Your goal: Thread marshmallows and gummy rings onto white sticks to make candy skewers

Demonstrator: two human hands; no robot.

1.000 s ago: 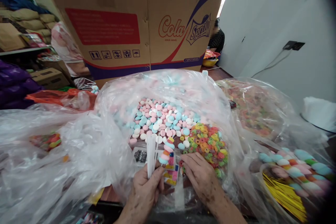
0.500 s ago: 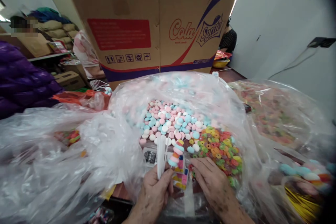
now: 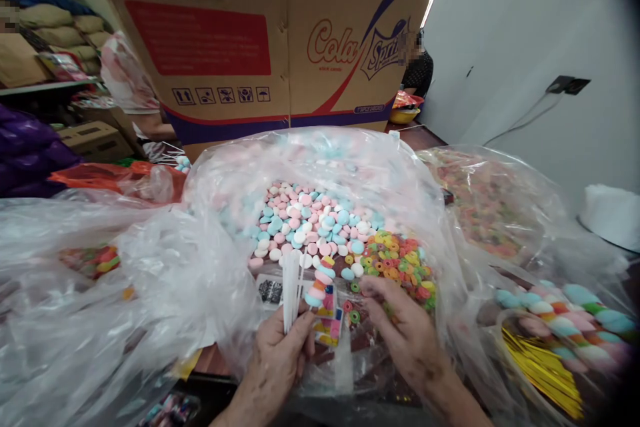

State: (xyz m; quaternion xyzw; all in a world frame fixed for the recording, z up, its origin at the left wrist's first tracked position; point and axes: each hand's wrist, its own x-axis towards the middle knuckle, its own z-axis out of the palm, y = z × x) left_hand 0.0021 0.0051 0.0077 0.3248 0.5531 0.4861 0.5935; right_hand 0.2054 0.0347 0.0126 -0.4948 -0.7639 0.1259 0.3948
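Observation:
My left hand [image 3: 281, 340] is closed around a bundle of white sticks [image 3: 291, 287]. It also holds a candy skewer [image 3: 320, 285] threaded with pink, blue, orange and yellow sweets. My right hand [image 3: 407, 330] is open at the near left edge of a heap of gummy rings [image 3: 400, 260], its fingers apart. I see nothing held in it. Pink, blue and white round candies [image 3: 310, 217] lie beyond both hands, partly inside a large clear plastic bag [image 3: 345, 147]. Printed cards [image 3: 327, 330] lie beneath the skewer, and a few loose rings [image 3: 354, 315] lie between the hands.
A tall cardboard box [image 3: 290, 33] stands behind the candies. Crumpled clear plastic [image 3: 165, 293] covers the left side. On the right are another bag of gummy rings [image 3: 490, 207], finished candy skewers [image 3: 565, 327] and yellow ties [image 3: 543, 367]. Other people stand behind the box.
My right hand has lifted slightly and its fingers have spread, uncovering loose gummy rings. My left hand still holds the sticks and skewer. The view has shifted to the right.

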